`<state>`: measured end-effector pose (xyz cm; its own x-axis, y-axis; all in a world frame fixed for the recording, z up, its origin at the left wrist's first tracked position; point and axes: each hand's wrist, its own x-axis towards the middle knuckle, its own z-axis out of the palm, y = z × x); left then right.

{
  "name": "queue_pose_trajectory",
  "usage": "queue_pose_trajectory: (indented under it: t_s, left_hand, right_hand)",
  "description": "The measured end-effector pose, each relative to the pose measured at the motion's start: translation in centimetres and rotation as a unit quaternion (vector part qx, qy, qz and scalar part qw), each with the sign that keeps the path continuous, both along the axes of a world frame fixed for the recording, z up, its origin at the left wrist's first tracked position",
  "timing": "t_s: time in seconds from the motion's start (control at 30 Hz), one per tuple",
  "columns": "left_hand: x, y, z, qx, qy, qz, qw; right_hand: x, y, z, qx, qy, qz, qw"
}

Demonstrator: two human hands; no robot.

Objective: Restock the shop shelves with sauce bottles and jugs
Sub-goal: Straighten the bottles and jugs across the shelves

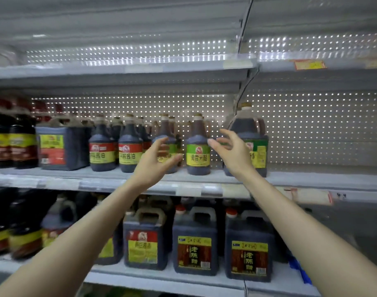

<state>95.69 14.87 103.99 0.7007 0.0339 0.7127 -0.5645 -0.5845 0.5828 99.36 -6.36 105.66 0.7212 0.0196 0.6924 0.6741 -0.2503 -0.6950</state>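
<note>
Two bare forearms reach up from the bottom edge. Left hand (159,158) and right hand (231,150) are apart, fingers loosely spread, gripping nothing. Between them a green-labelled bottle (198,146) stands upright at the front of the middle shelf (97,182). The left hand overlaps a second green bottle (168,127); contact unclear. The right hand is in front of a large handled jug (253,133). Red-labelled bottles (127,146) stand further left. Square dark jugs (195,243) sit on the shelf below
</note>
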Motion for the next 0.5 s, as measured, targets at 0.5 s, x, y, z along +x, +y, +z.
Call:
queue_pose_trajectory:
  t_s: [0.5]
  left_hand:
    - [-23.1,28.7,-4.3,-0.084,0.038,0.096,0.991]
  right_hand:
    - [-15.0,32.4,-5.0,0.035,0.065,0.208,0.975]
